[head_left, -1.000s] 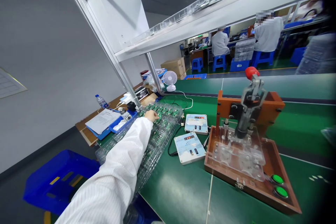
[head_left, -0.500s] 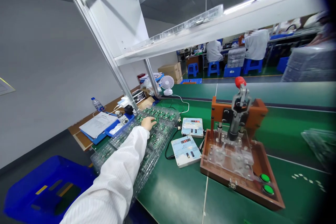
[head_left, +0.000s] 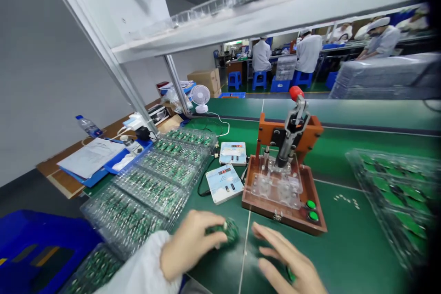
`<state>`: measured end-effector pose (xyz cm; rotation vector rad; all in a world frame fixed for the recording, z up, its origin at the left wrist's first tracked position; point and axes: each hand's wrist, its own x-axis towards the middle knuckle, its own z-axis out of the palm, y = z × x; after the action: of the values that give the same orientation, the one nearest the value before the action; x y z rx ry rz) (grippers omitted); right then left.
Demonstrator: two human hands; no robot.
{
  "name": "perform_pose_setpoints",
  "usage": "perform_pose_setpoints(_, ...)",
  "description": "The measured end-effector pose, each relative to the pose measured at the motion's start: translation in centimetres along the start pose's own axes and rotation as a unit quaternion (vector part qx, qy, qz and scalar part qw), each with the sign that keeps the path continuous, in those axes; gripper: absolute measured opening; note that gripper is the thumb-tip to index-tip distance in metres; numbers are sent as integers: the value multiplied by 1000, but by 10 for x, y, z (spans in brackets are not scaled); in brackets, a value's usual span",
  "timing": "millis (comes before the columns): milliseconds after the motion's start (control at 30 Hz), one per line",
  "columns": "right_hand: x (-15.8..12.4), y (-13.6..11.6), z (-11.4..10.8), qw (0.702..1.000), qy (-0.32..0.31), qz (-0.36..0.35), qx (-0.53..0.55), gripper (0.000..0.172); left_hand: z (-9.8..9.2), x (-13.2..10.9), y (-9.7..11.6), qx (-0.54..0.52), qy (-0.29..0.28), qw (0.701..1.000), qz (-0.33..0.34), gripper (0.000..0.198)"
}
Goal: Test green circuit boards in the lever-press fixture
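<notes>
My left hand (head_left: 189,249) is low over the green bench near me, fingers closed round a small green circuit board (head_left: 225,230). My right hand (head_left: 285,262) lies beside it to the right, fingers stretched out and apart, blurred by motion; a small green bit shows under its palm. Just beyond both hands stands a brown press fixture (head_left: 282,190) with a clear plate, a red-knobbed lever and two green buttons (head_left: 312,210). Clear trays of green boards (head_left: 151,183) run along the left.
Two small meter boxes (head_left: 224,183) sit left of the fixture. More trays of boards (head_left: 396,193) lie at the right. A blue bin (head_left: 31,252) is at lower left, with papers, a bottle and a fan (head_left: 200,97) at the back. Other people work at far benches.
My left hand has come back from the far tray to the bench in front of me, holding a board. My right hand has come into view. The camera tilted down and right.
</notes>
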<state>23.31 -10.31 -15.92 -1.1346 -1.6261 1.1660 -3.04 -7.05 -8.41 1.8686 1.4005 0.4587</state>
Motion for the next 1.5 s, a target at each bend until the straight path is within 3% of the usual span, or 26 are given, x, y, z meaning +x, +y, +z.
perform_pose_setpoints(100,1,16,15,986,-66,96,121,63,60,8,1,-57,-42,997,-31,8)
perform_pose_setpoints(167,-3,25,17,979,-49,126,151,63,81,20,-2,-97,-51,993,-32,9)
perform_pose_setpoints(233,-9,34,16,981,-13,135,136,54,90,30,-5,-117,-74,990,-19,11)
perform_pose_setpoints(400,-18,50,7,983,71,138,97,41,91,41,-7,-110,-114,987,-14,27)
perform_pose_setpoints(500,-18,52,-2,985,118,109,58,39,90,42,-13,-125,-97,987,-40,40)
perform_pose_setpoints(567,-21,51,-10,987,142,78,11,34,89,41,-18,-126,-89,987,-47,38)
perform_pose_setpoints(667,-26,48,-20,979,169,-8,-114,22,92,39,-26,-62,-16,998,6,28)
perform_pose_setpoints(733,-28,48,-22,961,160,-86,-206,21,98,38,-29,35,70,993,85,26)
perform_pose_setpoints(800,-28,48,-21,941,124,-156,-275,29,109,38,-28,120,134,971,160,28)
perform_pose_setpoints(867,-26,47,-18,922,86,-199,-322,36,119,38,-25,157,156,954,202,28)
perform_pose_setpoints(933,-26,44,-16,910,53,-219,-348,41,124,38,-20,162,143,953,211,26)
perform_pose_setpoints(1067,-34,39,-16,916,12,-209,-343,42,113,28,-15,165,78,961,209,37)
perform_pose_setpoints(1167,-40,40,-19,936,51,-178,-300,36,101,15,-18,165,50,961,217,35)
perform_pose_setpoints(1333,-34,51,-22,968,125,-107,-187,24,108,2,-33,158,71,954,246,23)
perform_pose_setpoints(1500,-28,59,-26,978,176,-55,-101,33,118,2,-40,131,115,953,247,24)
